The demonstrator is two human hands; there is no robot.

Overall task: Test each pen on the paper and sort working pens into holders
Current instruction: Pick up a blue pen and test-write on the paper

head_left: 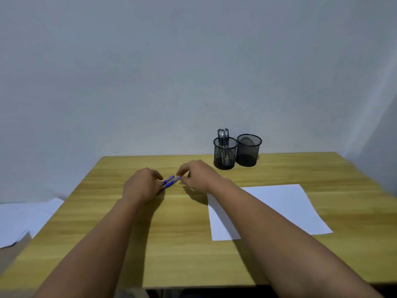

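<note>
**Two blue pens under our hands, ready to be picked apart**

From the head view, we see both our hands meeting over a small pair of blue pens (170, 181) lying side by side on the desk (182, 244). Our left hand (140, 186) has its fingers curled over the near ends of the pens; whether it actually grips them or only rests on them we cannot tell, since the fingers hide the contact. Our right hand (196, 175) is bent at the fingers, thumb and forefinger closing in on the far tip of one pen, seemingly pinching it.

We judge the pens to be light, stiff and smooth-barrelled, so they will roll or slip if nudged sideways. The better hold is probably a pinch at mid-barrel, or on the grip section near the tip, lifting one pen clear while the other hand steadies its neighbour.

Just to the right of our right hand, partly under its forearm, lies the white paper (279, 207), still unmarked as far as we can see. Beyond the right hand stand two black mesh holders: the nearer holder (224, 154) carries a few dark pens (223, 135), and the holder beside it (249, 151) appears to hold no pens. Left of our left arm, off the desk, lie loose white sheets (23, 220).
</note>
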